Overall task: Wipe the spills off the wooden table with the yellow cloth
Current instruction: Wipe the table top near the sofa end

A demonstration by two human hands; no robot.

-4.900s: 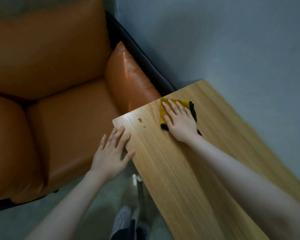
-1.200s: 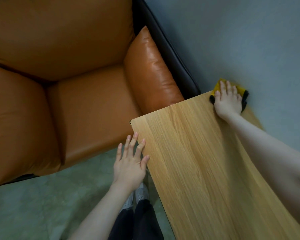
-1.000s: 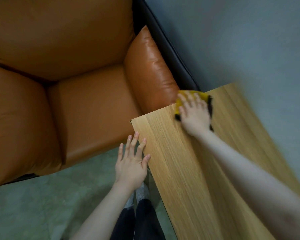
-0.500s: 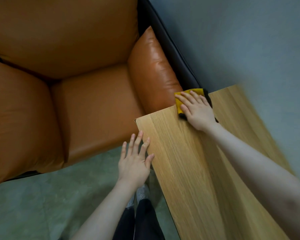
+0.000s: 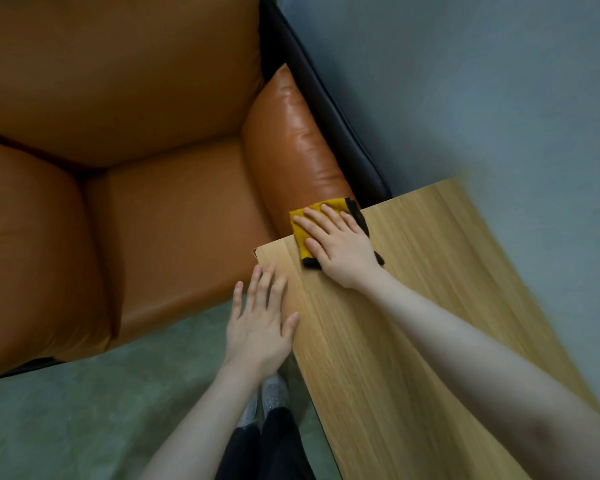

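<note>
Where right hand (image 5: 340, 245) presses (flat): yellow cloth (image 5: 303, 233).

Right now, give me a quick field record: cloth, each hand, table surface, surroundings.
cloth: yellow cloth flat at the table's far edge, partly overhanging it
right hand: right hand presses on the cloth, fingers straight
left hand: left hand open, fingers spread at the table's near-left corner
table: wooden table, no spill visible
surroundings: orange sofa beside the table
</note>
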